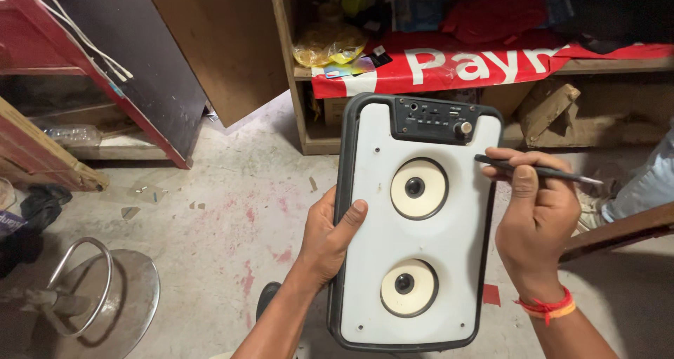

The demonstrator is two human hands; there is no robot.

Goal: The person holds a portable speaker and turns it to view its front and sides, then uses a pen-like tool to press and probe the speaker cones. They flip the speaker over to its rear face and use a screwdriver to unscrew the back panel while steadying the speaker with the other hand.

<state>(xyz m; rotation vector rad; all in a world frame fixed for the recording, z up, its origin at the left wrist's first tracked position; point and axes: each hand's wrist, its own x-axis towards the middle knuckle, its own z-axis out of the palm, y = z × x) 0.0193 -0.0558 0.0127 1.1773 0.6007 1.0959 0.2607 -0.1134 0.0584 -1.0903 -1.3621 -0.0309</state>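
**Two hands on one speaker**

Your left hand [328, 241] is clamped on the left edge of the speaker [414, 225], thumb pressed flat on its pale front panel and fingers wrapped out of sight behind, which looks like a hold meant to keep the box steady. The speaker stands upright between your hands, above the concrete floor [225, 211], with two round cones one over the other and a dark control strip with a knob [463, 128] at the top.

Your right hand [537, 218] is closed around a thin dark tool [533, 170], pinched like a pen and lying nearly level, its dark end just at the speaker's right edge, its pointed end aimed away to the right.

Around you: a wooden shelf [604, 65] behind the speaker draped with a red banner [435, 67], a round metal stool [105, 296] at lower left, and a wooden plank [625, 229] just beside your right hand, crowding that side.
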